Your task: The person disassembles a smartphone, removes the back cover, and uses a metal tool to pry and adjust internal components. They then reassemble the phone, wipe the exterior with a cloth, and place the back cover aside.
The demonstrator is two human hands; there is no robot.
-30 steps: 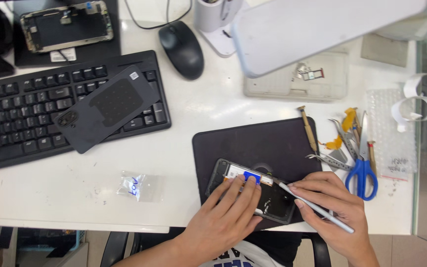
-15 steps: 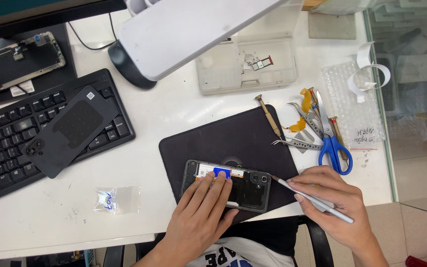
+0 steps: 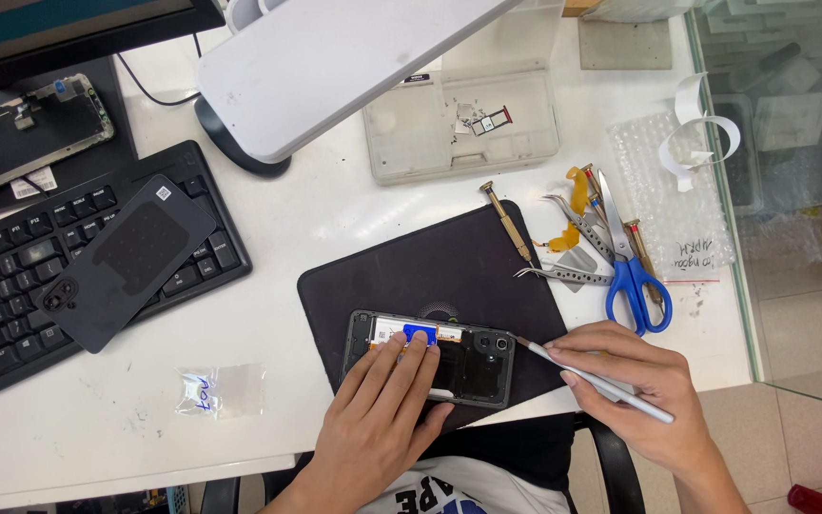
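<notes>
Fingers of the left hand [image 3: 378,419] lie flat over the phone [image 3: 430,357], hiding much of its opened back; the phone rests near the front edge of a black mat [image 3: 430,276]. Right hand [image 3: 644,390] pinches a thin tool [image 3: 594,379], tip touching the phone's right end. Both forearms are cut off below. White desk [image 3: 297,247] carries a keyboard [image 3: 11,276] at left, scissors [image 3: 632,266] at right, and a glass panel [image 3: 792,171] beyond.

Phone-repair workbench: opened phone [image 3: 430,355], tweezers [image 3: 563,275], scissors [image 3: 632,271].
</notes>
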